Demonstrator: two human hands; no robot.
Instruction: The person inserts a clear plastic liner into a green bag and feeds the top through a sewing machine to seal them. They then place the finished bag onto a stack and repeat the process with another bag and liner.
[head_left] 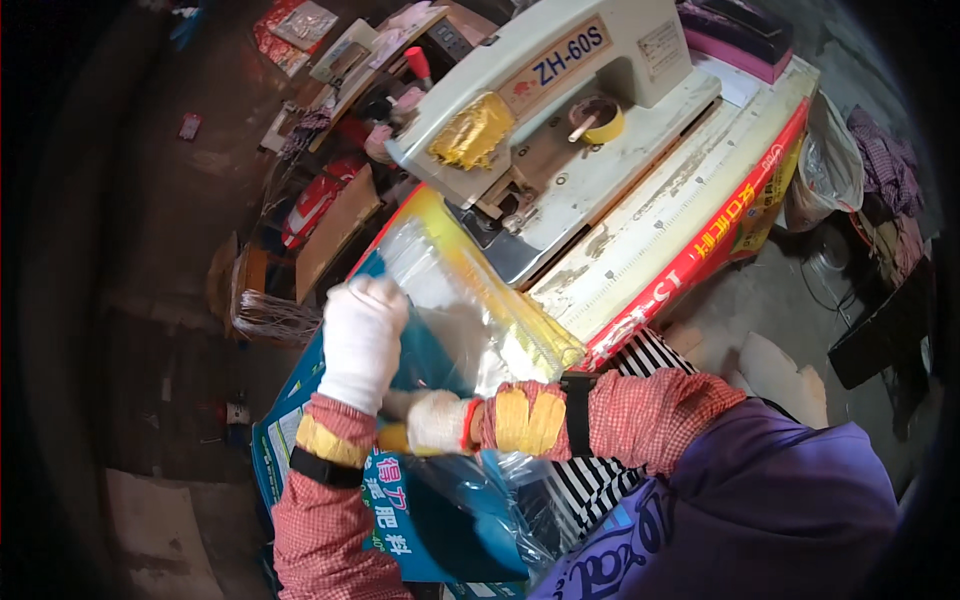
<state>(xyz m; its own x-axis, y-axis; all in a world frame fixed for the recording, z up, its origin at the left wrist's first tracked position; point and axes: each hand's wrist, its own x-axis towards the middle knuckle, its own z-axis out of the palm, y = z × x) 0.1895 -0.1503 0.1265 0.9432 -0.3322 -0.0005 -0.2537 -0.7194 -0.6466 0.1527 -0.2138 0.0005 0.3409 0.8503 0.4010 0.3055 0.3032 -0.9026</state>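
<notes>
Teal plastic sack with pink and white printing (450, 545): slung right in front of the person, just off the near end of the sewing table, running under both hands.
Clear crinkly plastic film (428, 262): shiny stuff along the upper side of the sack, plus more below the right forearm.
White-gloved left hand (366, 325): curled into a fist, gripping the sack near its upper edge. Can't tell if any film is caught in there too.
White-gloved right hand (438, 421): reaching left over the sack, just below the left one. Fingertips are hard to make out, so honestly can't tell if it's pinching anything.
Red checked sleeves (650, 412): black straps and yellow tape patches on both.
Big off-white sewing machine (640, 70): up on the table past the hands, gold-yellow patch on its head.
Round yellow tub (607, 130): sits on the machine bed, something dark inside.
Red and yellow printed sheet (690, 270): hangs along the table's near edge.
</notes>
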